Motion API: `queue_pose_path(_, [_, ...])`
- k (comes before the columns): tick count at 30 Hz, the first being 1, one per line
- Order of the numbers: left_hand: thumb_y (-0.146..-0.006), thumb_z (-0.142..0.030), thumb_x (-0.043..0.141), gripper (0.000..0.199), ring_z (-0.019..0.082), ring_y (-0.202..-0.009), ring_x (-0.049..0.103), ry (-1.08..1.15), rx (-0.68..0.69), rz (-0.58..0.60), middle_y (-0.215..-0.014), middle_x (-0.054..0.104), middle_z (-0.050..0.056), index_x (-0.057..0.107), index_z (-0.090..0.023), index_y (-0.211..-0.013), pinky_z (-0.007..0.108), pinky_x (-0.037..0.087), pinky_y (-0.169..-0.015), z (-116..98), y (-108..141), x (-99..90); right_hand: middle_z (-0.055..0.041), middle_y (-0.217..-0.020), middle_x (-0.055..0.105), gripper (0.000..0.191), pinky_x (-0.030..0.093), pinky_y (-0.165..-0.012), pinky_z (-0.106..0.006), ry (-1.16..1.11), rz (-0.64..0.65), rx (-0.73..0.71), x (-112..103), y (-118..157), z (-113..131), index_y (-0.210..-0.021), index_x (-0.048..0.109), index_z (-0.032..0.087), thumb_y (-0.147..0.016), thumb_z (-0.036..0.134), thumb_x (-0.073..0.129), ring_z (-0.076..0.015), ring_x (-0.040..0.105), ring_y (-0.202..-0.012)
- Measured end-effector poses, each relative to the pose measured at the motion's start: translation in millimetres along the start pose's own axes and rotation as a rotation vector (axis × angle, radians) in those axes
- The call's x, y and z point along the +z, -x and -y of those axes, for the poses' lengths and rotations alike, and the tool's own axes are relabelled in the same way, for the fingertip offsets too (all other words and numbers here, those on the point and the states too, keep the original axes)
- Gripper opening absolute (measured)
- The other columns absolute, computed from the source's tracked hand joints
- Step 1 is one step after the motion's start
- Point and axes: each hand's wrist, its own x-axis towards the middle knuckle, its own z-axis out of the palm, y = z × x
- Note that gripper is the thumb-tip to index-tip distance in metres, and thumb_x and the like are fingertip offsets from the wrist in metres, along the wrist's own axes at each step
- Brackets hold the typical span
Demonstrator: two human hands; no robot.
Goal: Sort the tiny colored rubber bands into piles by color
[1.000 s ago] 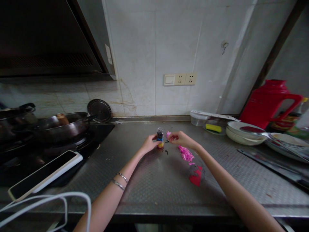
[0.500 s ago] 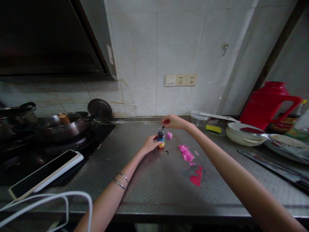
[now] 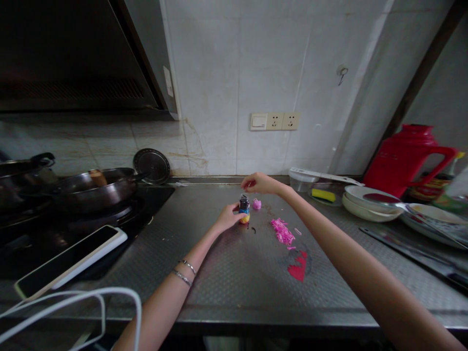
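My left hand (image 3: 230,218) is closed round a small clear jar (image 3: 244,210) that stands upright on the metal counter. Dark stuff fills the jar's upper part, with blue in the middle and yellow at the bottom. Just above its open mouth is my right hand (image 3: 254,184), its bent fingers slightly apart and nothing visible in them. A dark strip shows at the jar's mouth. Two small dark bits (image 3: 253,229) lie in front of the jar. Behind it to the right sits a small pink lump (image 3: 257,204). A pile of pink strips (image 3: 282,231) lies further right.
Red patches (image 3: 298,269) mark the counter near my right forearm. Stacked bowls (image 3: 369,207), a yellow sponge (image 3: 323,195) and a red thermos jug (image 3: 404,158) stand right. Left are a pan (image 3: 97,190) on the stove, a phone-like device (image 3: 69,261) and a white cable (image 3: 120,291).
My right hand has let go of a dark strip over the jar, and its fingers have loosened and shifted slightly left. My left hand still holds the jar in place.
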Motion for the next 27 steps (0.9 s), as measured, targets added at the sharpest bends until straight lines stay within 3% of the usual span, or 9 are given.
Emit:
queue_pose_path(3, [-0.068, -0.02, 0.059, 0.028, 0.018, -0.088, 0.058, 0.02, 0.011, -0.005, -0.096, 0.065, 0.007, 0.061, -0.013, -0.095, 0.03, 0.041, -0.083, 3.1, -1.1, 0.8, -0.002, -0.067, 0.062, 0.021, 0.04, -0.047, -0.018, -0.086, -0.109, 0.087, -1.8, 12.7, -3.7, -0.082, 0.063, 0.012, -0.066, 0.019, 0.051, -0.0083, 0.052, -0.052])
queue_pose_path(6, [-0.067, -0.019, 0.061, 0.031, 0.018, -0.089, 0.058, 0.061, 0.028, -0.006, -0.099, 0.064, 0.008, 0.06, -0.013, -0.098, 0.031, 0.041, -0.084, 6.6, -2.8, 2.0, -0.0019, -0.063, 0.061, 0.017, 0.041, -0.047, -0.018, -0.102, -0.204, 0.183, 10.4, 30.2, -19.7, -0.076, 0.062, 0.012, -0.064, 0.019, 0.053, -0.0091, 0.053, -0.052])
queue_pose_path(10, [-0.065, -0.019, 0.063, 0.035, 0.019, -0.09, 0.058, 0.067, 0.03, -0.022, -0.1, 0.064, 0.009, 0.06, -0.012, -0.099, 0.033, 0.042, -0.085, 11.1, -5.2, 2.7, -0.0007, -0.058, 0.061, 0.016, 0.039, -0.044, -0.019, -0.131, -0.04, 0.328, 49.6, 55.3, -41.6, -0.072, 0.064, 0.013, -0.061, 0.019, 0.054, -0.0099, 0.052, -0.048])
queue_pose_path(13, [-0.065, -0.019, 0.064, 0.035, 0.02, -0.092, 0.058, 0.056, 0.028, -0.029, -0.101, 0.064, 0.009, 0.061, -0.012, -0.099, 0.033, 0.042, -0.086, 13.4, -6.6, 2.5, -0.001, -0.055, 0.059, 0.015, 0.036, -0.043, -0.018, -0.085, 0.029, 0.385, 79.9, 67.2, -44.5, -0.068, 0.064, 0.013, -0.064, 0.025, 0.055, -0.0098, 0.052, -0.047])
queue_pose_path(17, [-0.064, -0.017, 0.065, 0.034, 0.019, -0.091, 0.059, 0.053, 0.035, -0.028, -0.1, 0.064, 0.009, 0.061, -0.011, -0.097, 0.033, 0.042, -0.085, 14.0, -7.6, 2.5, -0.0047, -0.057, 0.061, 0.032, 0.034, -0.047, -0.02, 0.14, -0.083, 0.459, 105.0, 69.9, -35.6, -0.059, 0.062, 0.014, -0.068, 0.044, 0.054, -0.0127, 0.054, -0.053])
queue_pose_path(21, [-0.065, -0.017, 0.064, 0.033, 0.019, -0.088, 0.059, 0.048, 0.045, -0.03, -0.099, 0.064, 0.008, 0.061, -0.012, -0.098, 0.033, 0.043, -0.084, 12.4, -7.2, 2.8, -0.0079, -0.064, 0.063, 0.037, 0.034, -0.049, -0.023, 0.294, -0.107, 0.554, 116.3, 67.4, -25.9, -0.065, 0.063, 0.015, -0.066, 0.051, 0.055, -0.0173, 0.058, -0.059])
queue_pose_path(27, [-0.065, -0.018, 0.064, 0.032, 0.018, -0.089, 0.059, 0.042, 0.037, -0.034, -0.1, 0.064, 0.008, 0.061, -0.012, -0.097, 0.032, 0.043, -0.085, 9.6, -6.0, 2.6, -0.0059, -0.07, 0.064, 0.021, 0.035, -0.052, -0.021, 0.244, -0.082, 0.564, 117.5, 68.7, -26.2, -0.07, 0.063, 0.017, -0.067, 0.037, 0.057, -0.0168, 0.059, -0.066])
